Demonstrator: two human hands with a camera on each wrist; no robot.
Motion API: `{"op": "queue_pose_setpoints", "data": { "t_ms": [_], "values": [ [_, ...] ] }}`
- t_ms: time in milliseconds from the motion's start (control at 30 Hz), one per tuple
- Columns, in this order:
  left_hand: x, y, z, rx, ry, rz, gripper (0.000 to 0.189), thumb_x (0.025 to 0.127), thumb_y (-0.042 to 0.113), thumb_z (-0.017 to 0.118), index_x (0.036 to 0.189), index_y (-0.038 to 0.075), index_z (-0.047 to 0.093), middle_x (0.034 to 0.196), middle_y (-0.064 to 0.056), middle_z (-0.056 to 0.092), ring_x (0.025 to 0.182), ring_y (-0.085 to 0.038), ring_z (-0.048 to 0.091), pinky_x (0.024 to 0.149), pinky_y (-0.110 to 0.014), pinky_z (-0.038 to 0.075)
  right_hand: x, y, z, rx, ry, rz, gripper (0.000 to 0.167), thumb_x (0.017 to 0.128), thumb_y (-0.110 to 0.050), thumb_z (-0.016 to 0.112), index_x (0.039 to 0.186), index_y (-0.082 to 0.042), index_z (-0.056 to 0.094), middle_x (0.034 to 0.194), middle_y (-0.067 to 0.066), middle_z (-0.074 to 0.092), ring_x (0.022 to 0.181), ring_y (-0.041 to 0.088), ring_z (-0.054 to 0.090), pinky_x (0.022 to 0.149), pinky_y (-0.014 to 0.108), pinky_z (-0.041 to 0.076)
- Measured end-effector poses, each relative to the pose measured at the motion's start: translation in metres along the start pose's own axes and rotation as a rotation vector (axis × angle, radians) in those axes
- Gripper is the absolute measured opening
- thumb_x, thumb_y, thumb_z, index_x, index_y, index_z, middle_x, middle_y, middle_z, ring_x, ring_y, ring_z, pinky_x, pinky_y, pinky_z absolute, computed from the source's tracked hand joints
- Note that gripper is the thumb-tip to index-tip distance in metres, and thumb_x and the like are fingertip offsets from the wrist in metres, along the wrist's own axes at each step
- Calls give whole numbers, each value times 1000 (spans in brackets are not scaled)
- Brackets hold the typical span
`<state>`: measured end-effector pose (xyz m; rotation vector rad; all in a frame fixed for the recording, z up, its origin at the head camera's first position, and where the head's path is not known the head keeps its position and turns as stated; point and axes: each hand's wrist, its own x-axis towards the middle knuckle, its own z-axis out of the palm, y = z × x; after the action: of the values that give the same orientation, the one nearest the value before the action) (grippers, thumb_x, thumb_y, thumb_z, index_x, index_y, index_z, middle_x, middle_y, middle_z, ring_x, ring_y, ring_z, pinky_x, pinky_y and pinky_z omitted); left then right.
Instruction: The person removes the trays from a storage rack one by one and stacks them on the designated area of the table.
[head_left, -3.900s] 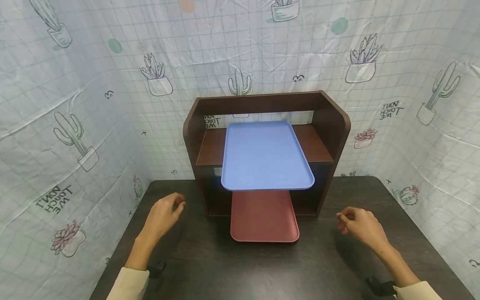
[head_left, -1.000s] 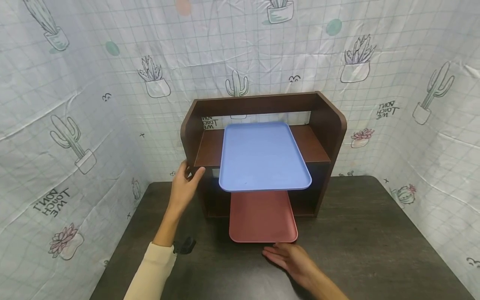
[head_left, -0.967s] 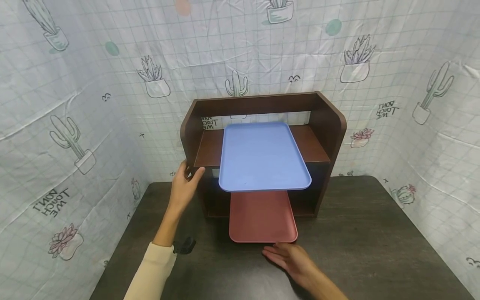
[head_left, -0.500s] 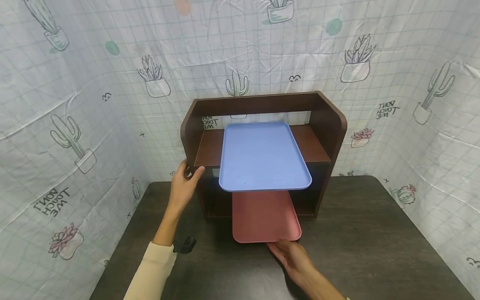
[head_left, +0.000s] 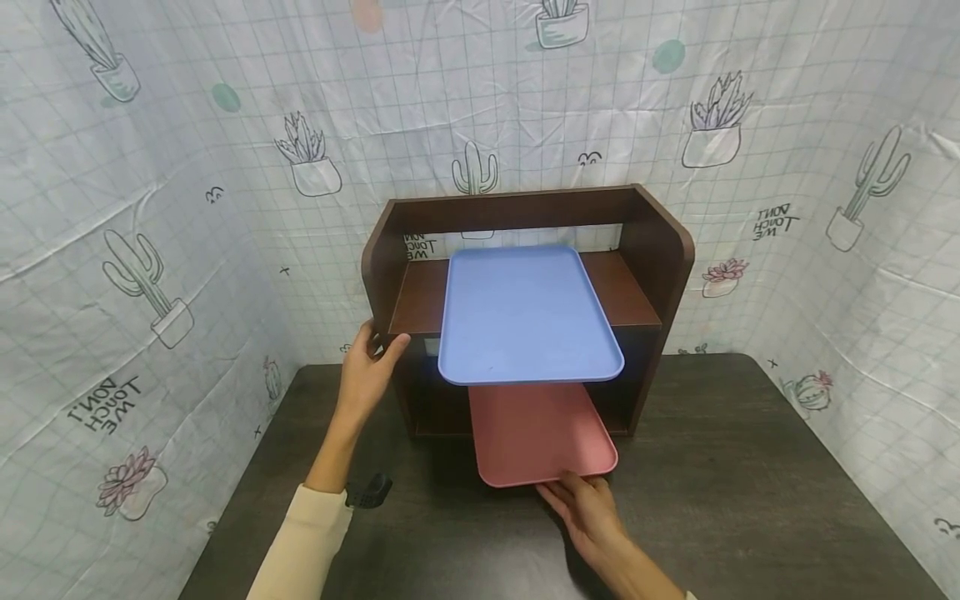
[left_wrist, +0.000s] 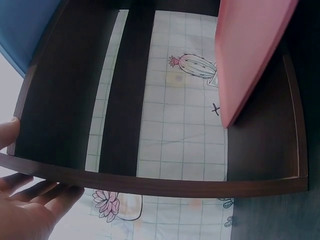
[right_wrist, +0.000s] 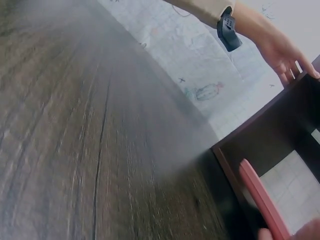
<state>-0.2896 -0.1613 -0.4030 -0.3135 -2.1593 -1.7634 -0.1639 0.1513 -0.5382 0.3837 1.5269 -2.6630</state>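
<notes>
A dark brown two-tier shelf [head_left: 517, 208] stands at the back of the table. Its left side panel is gripped by my left hand [head_left: 365, 379]; in the left wrist view the thumb lies inside the panel and the fingers [left_wrist: 55, 197] outside. My right hand [head_left: 588, 515] pinches the front edge of a pinkish-red tray [head_left: 542, 437], thumb on top and fingers beneath. The tray's front is tilted up and its rear reaches into the lower tier. A blue tray [head_left: 531, 321] lies on the upper tier, overhanging the front and hiding the red tray's back part.
The dark wooden table [head_left: 750, 492] spreads in front of and beside the shelf. White cloth [head_left: 247, 142] printed with a grid and cacti hangs behind and on both sides. A black wrist device [head_left: 370, 490] sits on my left forearm.
My left hand has come to the shelf's side panel. My right hand has taken hold of the red tray, whose front edge has risen and shifted right. The blue tray and shelf stay put.
</notes>
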Motion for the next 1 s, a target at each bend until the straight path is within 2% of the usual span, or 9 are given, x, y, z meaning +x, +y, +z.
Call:
{"op": "queue_pose_setpoints", "data": {
  "t_ms": [133,400,500,733,900,1000],
  "values": [
    [0,0,0,-5,-2,-4,66,102,28,75,158,7,46,159,-16,53,152,-34,50,124,-50,44,0,-1,1,21,56,-35,45,112,0,40,154,11,28,130,12,66,118,16,69,108,40,58],
    [2,2,0,-5,0,8,65,102,27,75,158,6,47,159,-17,53,152,-34,50,124,-50,44,4,-2,2,49,90,-81,41,108,4,42,147,11,32,122,2,62,111,3,68,108,25,56],
    [2,1,0,-1,1,5,65,102,27,75,157,6,48,158,-17,54,151,-34,50,124,-50,44,4,-2,2,67,109,-100,38,106,7,45,143,10,35,118,0,62,109,3,68,106,24,57],
    [2,1,0,-10,-4,6,65,102,26,75,158,6,47,158,-17,53,151,-34,50,124,-50,44,3,-5,1,127,188,-102,16,107,4,48,123,1,45,106,-4,66,98,4,70,96,21,60],
    [1,2,0,-4,-1,-3,67,102,27,75,158,7,46,159,-16,53,151,-34,50,124,-50,44,1,-8,1,121,170,-68,20,108,1,48,127,-1,42,106,-2,69,98,8,73,95,27,63],
    [1,2,0,-4,-2,-2,68,102,28,75,159,7,46,159,-17,52,151,-34,50,124,-51,44,0,-8,2,141,195,-74,23,109,1,49,127,-3,37,109,-1,67,99,9,75,95,30,63]
  ]
}}
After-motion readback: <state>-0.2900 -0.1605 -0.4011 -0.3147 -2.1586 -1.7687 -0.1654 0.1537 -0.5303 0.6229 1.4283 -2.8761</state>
